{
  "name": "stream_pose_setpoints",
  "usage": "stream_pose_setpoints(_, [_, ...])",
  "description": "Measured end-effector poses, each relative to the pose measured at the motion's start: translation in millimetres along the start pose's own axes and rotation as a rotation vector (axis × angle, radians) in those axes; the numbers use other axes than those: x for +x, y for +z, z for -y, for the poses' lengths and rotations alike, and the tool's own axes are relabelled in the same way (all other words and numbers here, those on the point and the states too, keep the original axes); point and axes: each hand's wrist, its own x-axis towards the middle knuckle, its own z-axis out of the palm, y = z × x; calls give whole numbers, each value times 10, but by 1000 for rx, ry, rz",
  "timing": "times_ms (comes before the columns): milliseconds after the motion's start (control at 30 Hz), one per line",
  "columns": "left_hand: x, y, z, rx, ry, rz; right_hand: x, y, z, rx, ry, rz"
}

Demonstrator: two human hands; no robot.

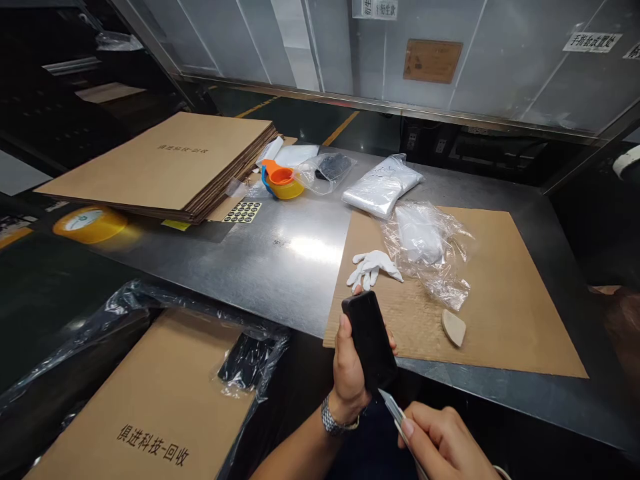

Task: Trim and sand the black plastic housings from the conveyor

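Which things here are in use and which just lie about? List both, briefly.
In use:
- black block, gripped by the left hand
- thin blade, held by the right hand, its tip at the block's lower end

Lying about:
- white glove
- crumpled clear bag
- cardboard sheet
- stack of flat cartons
- tape dispenser
- yellow tape roll

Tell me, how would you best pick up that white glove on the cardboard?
Probably pinch the white glove at its cuff end, the pointed end nearest the crumpled plastic bag, coming down from above. It lies flat and limp on the cardboard sheet, fingers splayed toward the bare metal table, so the sides offer nothing firm to grip.
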Motion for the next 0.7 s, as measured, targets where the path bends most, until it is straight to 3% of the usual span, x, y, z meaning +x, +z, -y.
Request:
stream_pose_setpoints(133, [-3, 5, 17, 4, 53, 19, -2, -31, 78, -85, -23, -18])
stream_pose_setpoints(267, [-9, -6, 31, 6, 117, 25, 15, -36, 106, 3, -36, 34])
stream_pose_setpoints(533, [-13, 18, 53, -21, 229, -18, 24, 28, 33, 99, -105, -8])
stream_pose_setpoints(600, [-5, 24, 56, -57, 263, -44, 3, 36, -14, 17, -182, -103])
stream_pose_setpoints(700, [1, 38, 55, -108, 312, -80, -33, 56, -79, -269, -428, -362])
